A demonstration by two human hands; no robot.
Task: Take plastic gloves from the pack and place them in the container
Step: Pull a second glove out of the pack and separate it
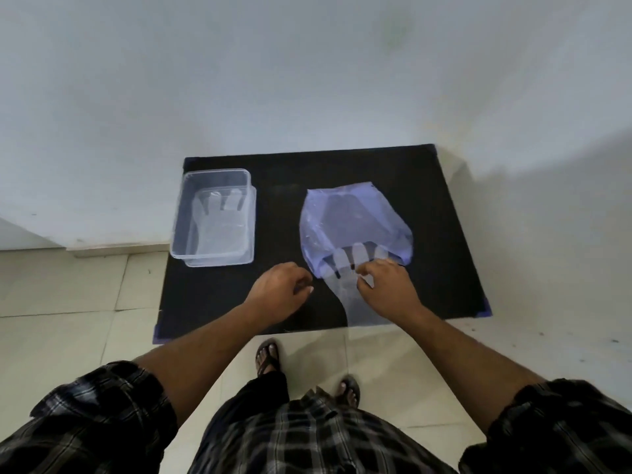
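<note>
A bluish plastic pack [355, 220] lies on the right half of a black table [284, 200], its open mouth toward me. A clear plastic glove [342, 289] sticks half out of that mouth, fingers still inside, cuff hanging over the table's near edge. My right hand [386, 289] rests on this glove and pinches it near the pack's mouth. My left hand [284, 289] hovers just left of the pack, fingers curled, with nothing seen in it. A clear rectangular container [178, 230] stands at the table's left, with a glove [219, 224] lying flat inside.
The table stands against a white wall [307, 80]. A tiled floor [68, 295] runs to the left and right of it. My sandalled feet [270, 357] are right below the table's near edge.
</note>
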